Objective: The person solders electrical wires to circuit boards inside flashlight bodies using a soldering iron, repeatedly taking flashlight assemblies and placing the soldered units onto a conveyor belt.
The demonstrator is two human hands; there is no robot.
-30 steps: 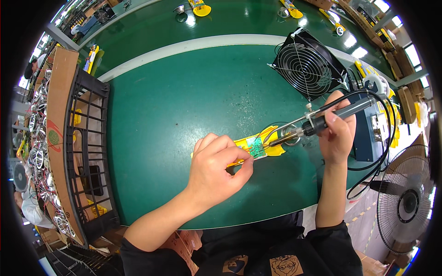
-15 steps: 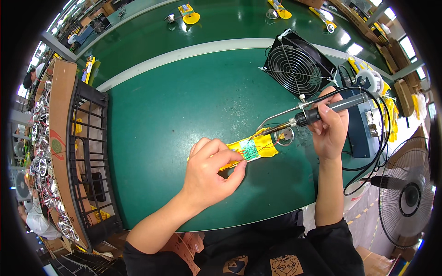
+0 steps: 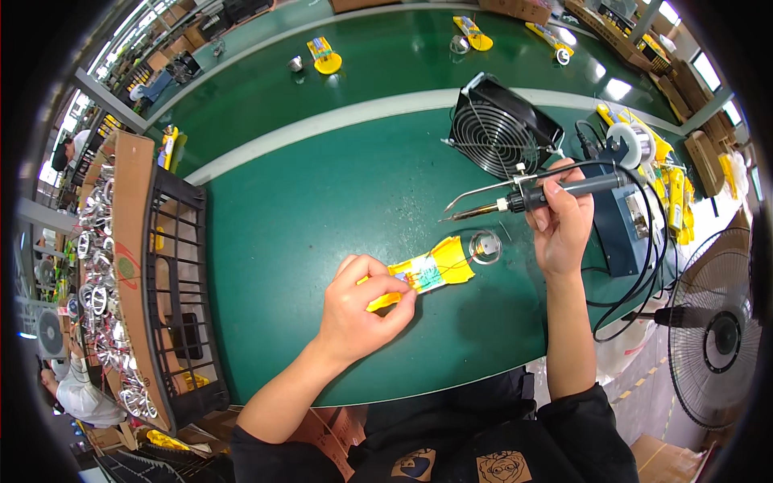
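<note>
On the green mat lies a yellow plastic housing [image 3: 459,263] with a small green-and-white circuit board [image 3: 427,274] and thin wires on it. My left hand [image 3: 366,299] is closed on the housing's left end, thumb and fingers pinching beside the board; what lies under the fingertips is hidden. A clear round lamp cup [image 3: 485,247], wired to the board, rests at the housing's right end. In my right hand [image 3: 564,221] is a soldering iron [image 3: 527,199], gripped like a pen. Its tip points left, above the housing and apart from it. A thin metal guide tube runs along the iron.
A black fan with a wire grille [image 3: 503,129] stands at the back. On the right are a blue soldering station [image 3: 616,217], a solder spool [image 3: 632,143], and looping black cables. A black crate [image 3: 181,298] and a carton of lamp cups border the left. More yellow housings [image 3: 324,58] lie beyond.
The iron's tip has come up off the board's wires, leaving a gap. My left hand and the housing have shifted slightly left and nearer. The whole view has also shifted a little.
</note>
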